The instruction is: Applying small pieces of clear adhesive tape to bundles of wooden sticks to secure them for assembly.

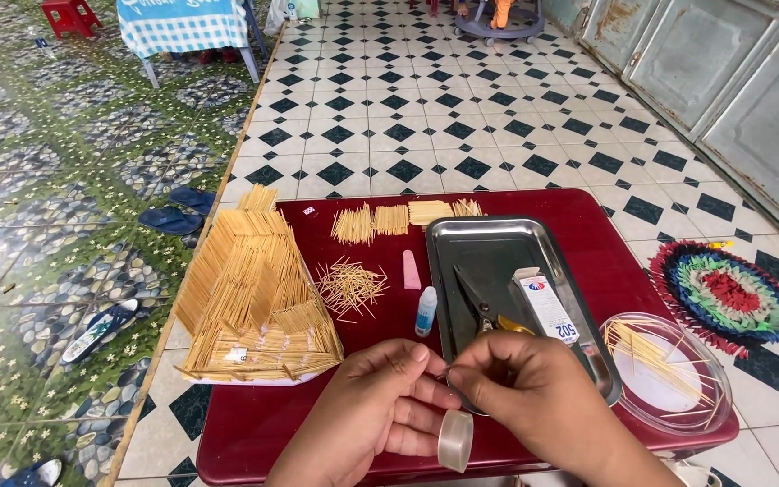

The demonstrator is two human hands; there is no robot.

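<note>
Head view, lower centre: both hands' fingers (444,374) pinch shut on a tape roll (455,440); peel the end slowly, pulling evenly.

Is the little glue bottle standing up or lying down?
Lying down. The small glue bottle lies flat on the red table, blue cap towards the hands, left of the metal tray.

Bare red table (254,419) lies left of the hands; ahead, steel tray (498,236), glue bottle (426,312) and stick model (254,298) crowd the way.
</note>
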